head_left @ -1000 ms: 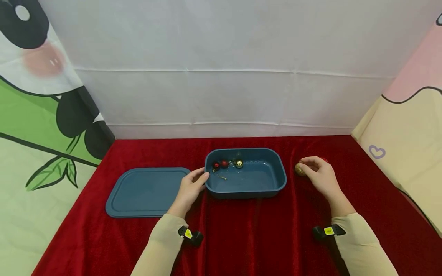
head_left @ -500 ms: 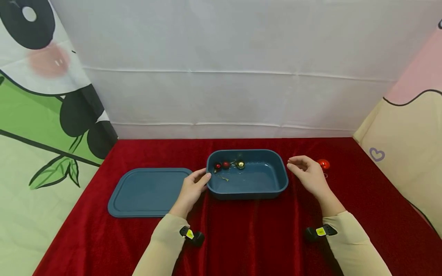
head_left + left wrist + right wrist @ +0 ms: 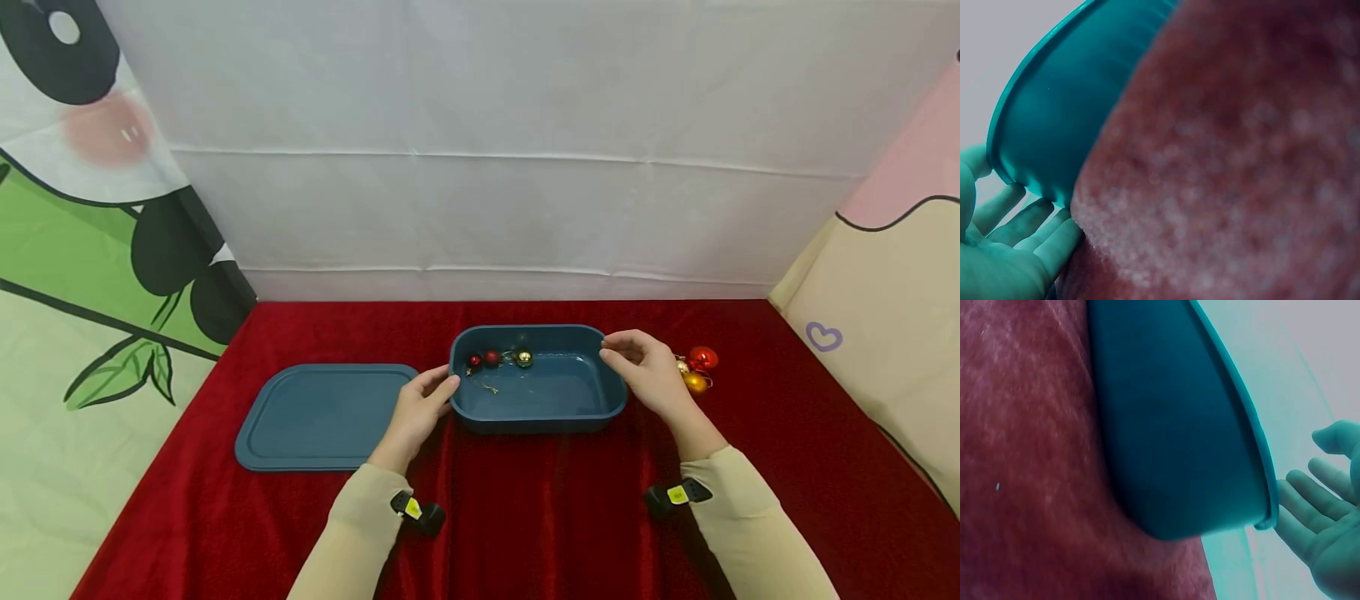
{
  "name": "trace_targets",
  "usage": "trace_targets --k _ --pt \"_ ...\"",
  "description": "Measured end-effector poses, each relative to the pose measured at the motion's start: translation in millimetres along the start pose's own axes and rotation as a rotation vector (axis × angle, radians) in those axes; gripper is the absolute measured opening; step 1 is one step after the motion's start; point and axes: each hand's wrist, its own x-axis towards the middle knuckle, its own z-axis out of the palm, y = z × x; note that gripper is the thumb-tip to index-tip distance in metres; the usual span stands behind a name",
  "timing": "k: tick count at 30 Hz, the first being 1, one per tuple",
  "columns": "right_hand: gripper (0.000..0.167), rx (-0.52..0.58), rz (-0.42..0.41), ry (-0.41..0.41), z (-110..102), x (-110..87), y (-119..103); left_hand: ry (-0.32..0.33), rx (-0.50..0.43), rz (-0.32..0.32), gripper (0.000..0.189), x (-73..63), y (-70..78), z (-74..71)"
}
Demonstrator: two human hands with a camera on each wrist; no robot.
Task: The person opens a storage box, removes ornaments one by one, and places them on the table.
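A blue rectangular box (image 3: 540, 423) stands on red velvet cloth, holding a few small red baubles (image 3: 491, 358) and a gold bauble (image 3: 523, 358) with strings. My left hand (image 3: 416, 408) grips the box's left wall, thumb at the rim and fingers against the outside, as the left wrist view confirms. At the box's right end, my right hand (image 3: 648, 373) reaches with fingertips right at the rim. Its fingers (image 3: 1316, 506) are spread loosely in the right wrist view, with nothing visible between them and the thumb.
The matching blue lid (image 3: 322, 417) lies flat to the left, partly behind the left hand. To the right of the right hand sit a shiny red bauble (image 3: 703, 358) and a gold bauble (image 3: 696, 382). A white cloth wall (image 3: 480, 225) rises behind the table.
My right hand has moved left from a gold bauble on the cloth to the box's right rim, uncovering the red and gold baubles behind it. My left hand stays on the box.
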Motion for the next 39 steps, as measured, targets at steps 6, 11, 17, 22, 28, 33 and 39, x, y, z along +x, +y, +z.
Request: trace_targets --k 6,11,17,22,28,33,39 --pt "0.029 -0.007 0.001 -0.037 9 4.9 -8 -0.002 0.000 0.002 0.048 0.2 -0.2 -0.4" --pt "0.031 0.001 0.000 -0.078 18 8.5 -12 -0.006 -0.003 -0.008 0.048 -0.8 1.5 -0.7" --pt "0.030 -0.003 -0.015 -0.100 29 13.0 -15 -0.006 -0.002 -0.015 0.052 -2.1 3.5 0.1" --pt "0.029 -0.014 -0.019 -0.128 39 16.3 -18 0.003 0.005 -0.016 0.050 -1.2 2.1 -0.5" --pt "0.033 -0.026 -0.048 -0.151 50 20.3 -21 0.009 0.014 -0.008 0.047 0.2 -0.1 -1.6" --pt "0.032 -0.037 -0.041 -0.176 57 23.3 -25 0.006 0.006 -0.007 0.047 -0.2 0.0 -2.4" --pt "0.035 -0.043 -0.034 -0.205 65 27.3 -30 -0.003 -0.001 -0.010 0.048 0.4 -0.5 -3.4"
